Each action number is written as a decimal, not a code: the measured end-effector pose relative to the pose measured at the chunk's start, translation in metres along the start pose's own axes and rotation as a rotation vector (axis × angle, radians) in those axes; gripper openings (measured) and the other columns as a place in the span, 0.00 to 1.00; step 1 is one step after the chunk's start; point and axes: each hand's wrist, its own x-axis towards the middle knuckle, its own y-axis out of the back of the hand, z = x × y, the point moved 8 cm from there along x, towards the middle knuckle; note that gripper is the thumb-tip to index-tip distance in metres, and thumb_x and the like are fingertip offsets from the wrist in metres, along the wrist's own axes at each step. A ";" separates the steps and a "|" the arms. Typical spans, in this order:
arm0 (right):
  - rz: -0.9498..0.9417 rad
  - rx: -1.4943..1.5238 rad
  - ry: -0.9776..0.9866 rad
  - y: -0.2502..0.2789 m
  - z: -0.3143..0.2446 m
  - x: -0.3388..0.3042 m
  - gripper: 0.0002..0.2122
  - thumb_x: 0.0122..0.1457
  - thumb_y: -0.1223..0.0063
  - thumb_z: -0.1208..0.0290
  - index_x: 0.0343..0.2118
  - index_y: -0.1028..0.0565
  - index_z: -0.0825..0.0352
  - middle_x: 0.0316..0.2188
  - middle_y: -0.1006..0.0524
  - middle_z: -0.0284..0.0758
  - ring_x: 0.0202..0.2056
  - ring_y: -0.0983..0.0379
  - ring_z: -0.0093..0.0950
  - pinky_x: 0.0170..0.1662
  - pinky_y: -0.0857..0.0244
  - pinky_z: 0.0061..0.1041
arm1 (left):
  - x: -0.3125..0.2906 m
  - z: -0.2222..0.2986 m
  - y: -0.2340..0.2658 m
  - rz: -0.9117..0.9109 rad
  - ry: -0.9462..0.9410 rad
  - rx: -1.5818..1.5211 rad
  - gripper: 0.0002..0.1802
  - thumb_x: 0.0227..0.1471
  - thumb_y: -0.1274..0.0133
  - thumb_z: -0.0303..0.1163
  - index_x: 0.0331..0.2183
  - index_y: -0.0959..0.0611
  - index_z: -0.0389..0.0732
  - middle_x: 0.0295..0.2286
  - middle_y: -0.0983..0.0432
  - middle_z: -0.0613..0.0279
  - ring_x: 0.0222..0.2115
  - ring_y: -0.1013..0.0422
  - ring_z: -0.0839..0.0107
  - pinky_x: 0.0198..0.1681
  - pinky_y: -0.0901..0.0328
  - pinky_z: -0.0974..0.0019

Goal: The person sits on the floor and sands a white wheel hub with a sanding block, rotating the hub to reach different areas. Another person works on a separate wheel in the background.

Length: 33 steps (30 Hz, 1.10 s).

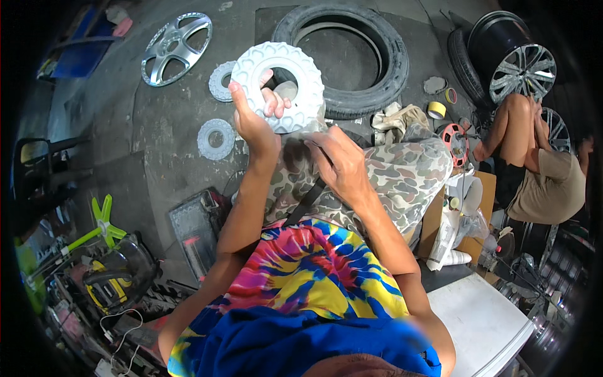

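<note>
A pale grey-white ring (pixel 309 81), shaped like a small knobbly tyre with a round hole, is held up in my left hand (pixel 255 129). Its thumb lies on the ring's left edge and the fingertips show through the hole. Just below the ring's lower right edge is my right hand (pixel 344 162), its fingers bent in and pinched together. Anything in that pinch is too hidden and blurred to name. On the floor left of the ring lie two smaller grey knobbly rings, one farther off (pixel 215 83) and one nearer (pixel 205 139).
A large black tyre (pixel 391 63) lies beyond my hands, with a silver wheel cover (pixel 171 46) at far left. Yellow tape (pixel 436 110) and a cloth (pixel 402 119) lie right. Another person (pixel 553 188) sits at right by a wheel (pixel 522 72). A green-legged stand (pixel 107 223) is left.
</note>
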 end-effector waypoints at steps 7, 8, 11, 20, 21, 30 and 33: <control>0.024 -0.011 0.041 -0.028 -0.011 0.021 0.16 0.59 0.34 0.86 0.51 0.17 0.67 0.36 0.23 0.43 0.36 0.21 0.48 0.41 0.26 0.43 | -0.003 0.007 -0.009 -0.010 -0.037 0.125 0.49 0.81 0.75 0.64 0.57 0.22 0.22 0.19 0.41 0.68 0.21 0.37 0.72 0.37 0.27 0.57; 0.019 -0.005 0.033 -0.028 -0.011 0.021 0.16 0.60 0.34 0.86 0.51 0.17 0.67 0.36 0.23 0.43 0.37 0.21 0.48 0.41 0.26 0.43 | -0.003 0.007 -0.008 -0.014 -0.035 0.107 0.49 0.81 0.75 0.64 0.57 0.22 0.22 0.19 0.41 0.68 0.21 0.36 0.72 0.37 0.26 0.57; -0.054 0.107 -0.035 -0.028 -0.009 0.021 0.19 0.57 0.35 0.84 0.52 0.19 0.67 0.36 0.24 0.42 0.39 0.22 0.46 0.41 0.27 0.43 | -0.006 0.008 -0.007 -0.005 -0.020 0.103 0.48 0.82 0.76 0.62 0.57 0.23 0.22 0.20 0.40 0.68 0.22 0.36 0.72 0.38 0.26 0.58; -0.038 -0.094 0.108 -0.020 -0.020 0.025 0.19 0.55 0.35 0.82 0.52 0.20 0.68 0.39 0.24 0.43 0.41 0.22 0.48 0.43 0.26 0.45 | -0.003 0.008 -0.008 -0.042 -0.048 0.175 0.46 0.82 0.76 0.61 0.57 0.23 0.24 0.20 0.39 0.68 0.22 0.36 0.73 0.39 0.25 0.58; -0.042 -0.083 0.087 -0.020 -0.018 0.023 0.20 0.55 0.35 0.83 0.52 0.20 0.68 0.39 0.24 0.43 0.41 0.22 0.48 0.44 0.26 0.45 | -0.003 0.008 -0.009 -0.047 -0.054 0.172 0.46 0.82 0.76 0.61 0.57 0.23 0.24 0.20 0.39 0.68 0.22 0.36 0.72 0.39 0.24 0.58; 0.030 -0.043 0.023 -0.011 -0.013 0.011 0.20 0.54 0.34 0.86 0.52 0.19 0.71 0.40 0.24 0.44 0.43 0.22 0.49 0.47 0.26 0.46 | -0.003 0.008 -0.013 -0.037 -0.044 0.160 0.46 0.82 0.75 0.62 0.57 0.22 0.24 0.20 0.40 0.68 0.22 0.37 0.73 0.39 0.25 0.58; 0.052 -0.092 0.092 -0.019 -0.016 0.019 0.17 0.56 0.33 0.87 0.50 0.17 0.72 0.39 0.21 0.46 0.41 0.20 0.50 0.44 0.24 0.44 | -0.007 0.011 -0.013 0.001 -0.022 0.177 0.46 0.82 0.74 0.61 0.58 0.22 0.24 0.19 0.42 0.69 0.22 0.38 0.72 0.41 0.26 0.57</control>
